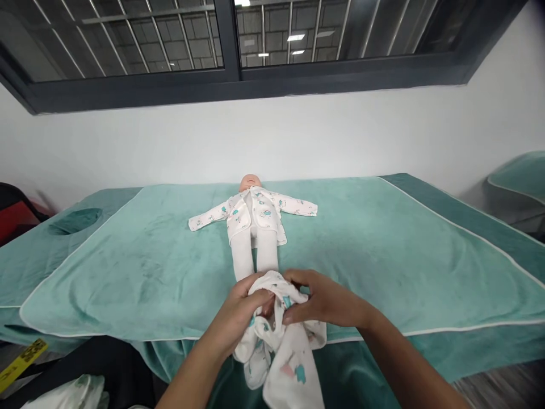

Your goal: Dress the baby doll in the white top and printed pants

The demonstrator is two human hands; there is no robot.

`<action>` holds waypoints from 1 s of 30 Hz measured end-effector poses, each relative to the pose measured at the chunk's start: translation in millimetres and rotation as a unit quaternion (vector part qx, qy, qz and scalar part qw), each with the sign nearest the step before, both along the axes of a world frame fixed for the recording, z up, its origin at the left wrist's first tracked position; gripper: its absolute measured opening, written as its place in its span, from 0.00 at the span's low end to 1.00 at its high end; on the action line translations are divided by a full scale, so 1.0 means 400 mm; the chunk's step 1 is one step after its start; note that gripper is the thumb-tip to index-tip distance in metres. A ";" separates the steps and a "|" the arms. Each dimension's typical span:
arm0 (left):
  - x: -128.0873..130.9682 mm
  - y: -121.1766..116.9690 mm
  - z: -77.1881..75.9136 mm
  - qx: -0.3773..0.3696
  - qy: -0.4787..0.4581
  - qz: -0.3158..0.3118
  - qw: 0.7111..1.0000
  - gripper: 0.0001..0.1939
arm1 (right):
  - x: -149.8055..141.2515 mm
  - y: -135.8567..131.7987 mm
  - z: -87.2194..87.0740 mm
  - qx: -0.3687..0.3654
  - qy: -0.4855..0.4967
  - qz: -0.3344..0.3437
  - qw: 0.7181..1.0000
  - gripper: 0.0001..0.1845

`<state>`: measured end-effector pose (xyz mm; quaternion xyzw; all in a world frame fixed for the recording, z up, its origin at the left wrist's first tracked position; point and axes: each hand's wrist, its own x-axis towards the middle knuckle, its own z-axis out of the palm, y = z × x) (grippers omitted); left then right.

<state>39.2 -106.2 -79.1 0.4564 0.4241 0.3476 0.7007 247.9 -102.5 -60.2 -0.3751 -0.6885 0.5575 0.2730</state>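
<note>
A baby doll lies on its back, head toward the wall, wearing an open-looking white printed jacket with both sleeves spread out. White covers its legs, which point toward me. At its feet, a pair of white printed baby pants is bunched up, with cloth hanging over the near bed edge. My left hand grips the bunched cloth from the left, thumb on top. From the right, my right hand pinches the same cloth between thumb and fingers. A bit of the doll's foot shows inside the folds.
A teal cover with white piping spreads over the bed, against a white wall below a barred window. A face hole is at the left end. Black and red items stand far left; a teal chair is at right.
</note>
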 end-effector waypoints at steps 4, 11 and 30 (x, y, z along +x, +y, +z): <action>-0.036 0.002 0.037 0.021 0.025 -0.138 0.990 0.15 | -0.016 0.006 0.018 0.010 0.055 -0.002 0.998 0.10; -0.080 0.002 0.043 0.012 -0.009 -0.138 0.990 0.22 | -0.036 -0.007 -0.027 -0.154 0.164 0.037 0.974 0.16; -0.059 0.008 -0.038 0.240 0.339 -0.065 0.907 0.09 | -0.098 -0.054 -0.233 0.000 -0.052 -0.263 0.963 0.05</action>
